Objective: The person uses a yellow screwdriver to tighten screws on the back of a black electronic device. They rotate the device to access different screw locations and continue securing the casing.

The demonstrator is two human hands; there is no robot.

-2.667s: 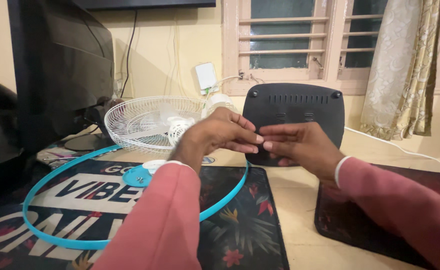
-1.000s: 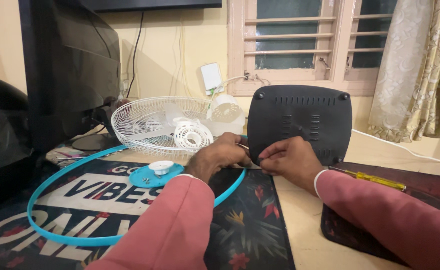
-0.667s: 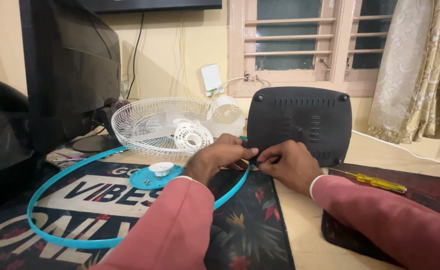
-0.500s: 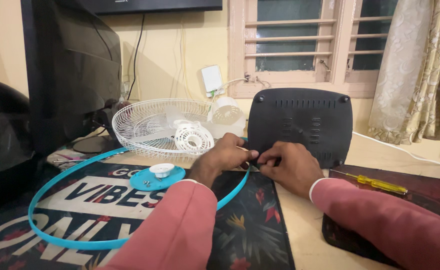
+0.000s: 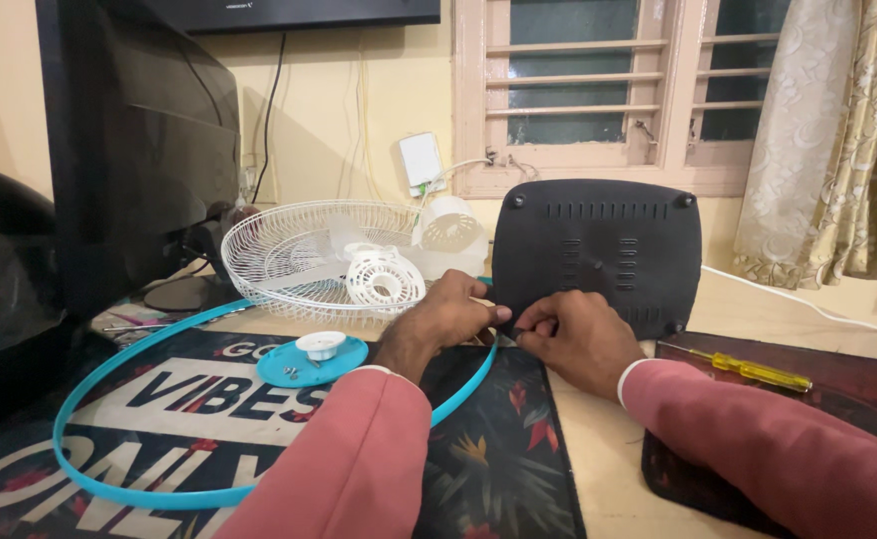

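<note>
A black rounded fan base stands on edge with its vented underside toward me. My left hand pinches at its lower left corner, thumb against the edge. My right hand meets it there with fingers curled and fingertips pressed to the same corner. Whatever lies between the fingertips is too small to make out. Both arms wear pink sleeves.
A white wire fan guard and a white motor housing lie behind my left hand. A blue ring and a blue cap with screws rest on the printed mat. At right lies a yellow-handled screwdriver. A dark monitor stands at left.
Both hands dropped from mid-air, fingertips together, to the base's lower left corner and have stayed there. The view shifted slightly; the screwdriver came into sight.
</note>
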